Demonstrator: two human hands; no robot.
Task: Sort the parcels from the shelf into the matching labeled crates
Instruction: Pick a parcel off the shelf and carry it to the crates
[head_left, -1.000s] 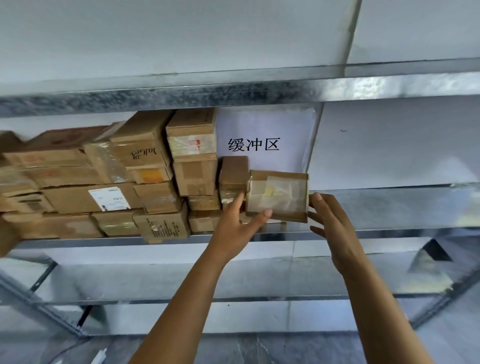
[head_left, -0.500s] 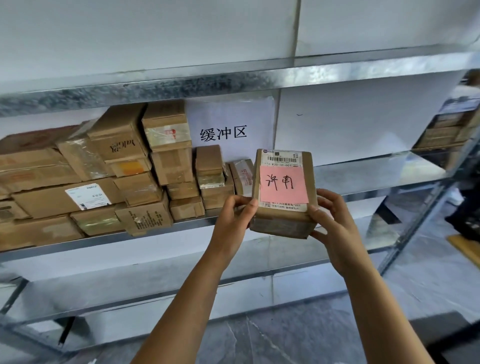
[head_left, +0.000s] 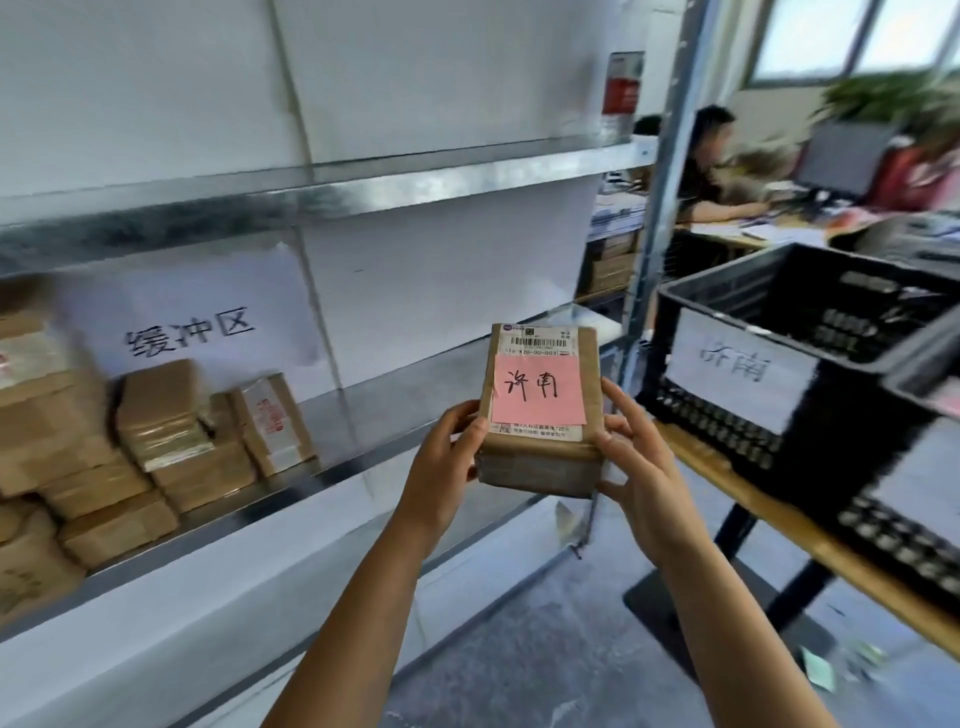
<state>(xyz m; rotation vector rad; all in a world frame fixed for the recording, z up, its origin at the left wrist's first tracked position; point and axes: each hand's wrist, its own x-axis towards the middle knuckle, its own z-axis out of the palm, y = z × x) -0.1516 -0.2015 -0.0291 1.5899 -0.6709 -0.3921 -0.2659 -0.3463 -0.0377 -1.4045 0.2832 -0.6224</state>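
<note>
Parcel (head_left: 540, 457) of brown card, held in the air between both hands in front of the shelf (head_left: 395, 384), face tilted up. Left hand (head_left: 447, 467) has its fingers (head_left: 475, 428) curled round the left edge, and right hand (head_left: 641, 467) grasps the right edge. Pink note (head_left: 537, 397) reads 济南. Black crate (head_left: 857, 431) on the bench (head_left: 727, 470) carries a 济南 label (head_left: 743, 369). Shelf sign (head_left: 192, 332) reads 缓冲区.

One brown cardboard parcel with a pink note (head_left: 537, 462), one left hand (head_left: 441, 467), one right hand (head_left: 644, 478), two black slotted plastic crates (head_left: 727, 421), one white paper sign (head_left: 192, 332), and stacked brown shelf parcels (head_left: 171, 431) too blurred to count.
</note>
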